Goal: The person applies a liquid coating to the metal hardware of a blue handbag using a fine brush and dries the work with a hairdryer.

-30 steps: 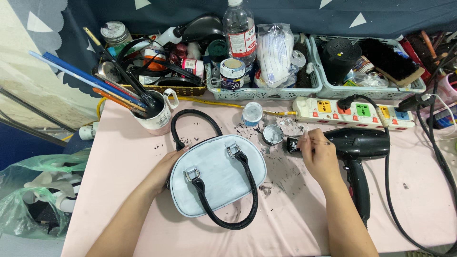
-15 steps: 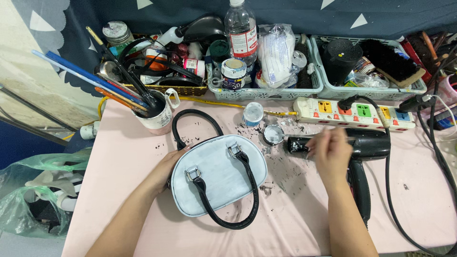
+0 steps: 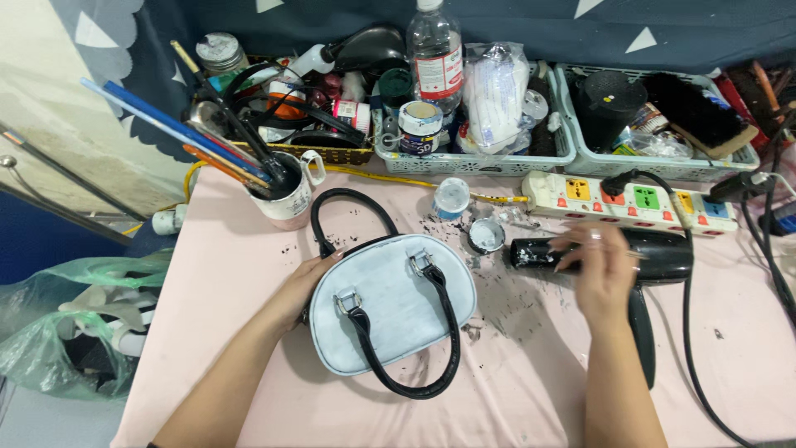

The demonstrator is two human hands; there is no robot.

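Two bare hands work over a pink table; the left hand lies flat and open against the left side of a pale blue bag, fingers touching its edge, gripping nothing that shows; the bag lies on its side near the middle of the table, one black handle looped toward the near edge, the other arching toward the far edge; the right hand hovers over the barrel of a black dryer, fingers spread and blurred, and whether it grips the dryer I cannot tell; the dryer lies toward the right edge, its grip pointing at the near edge, its cord curving beside it; dark flecks are scattered on the table between bag and dryer; just beyond them sit a small open pot and a white lid; a white power strip runs along the far right; a mug crammed with brushes stands near the far left corner; along the far edge stand baskets of jars and a clear bottle.
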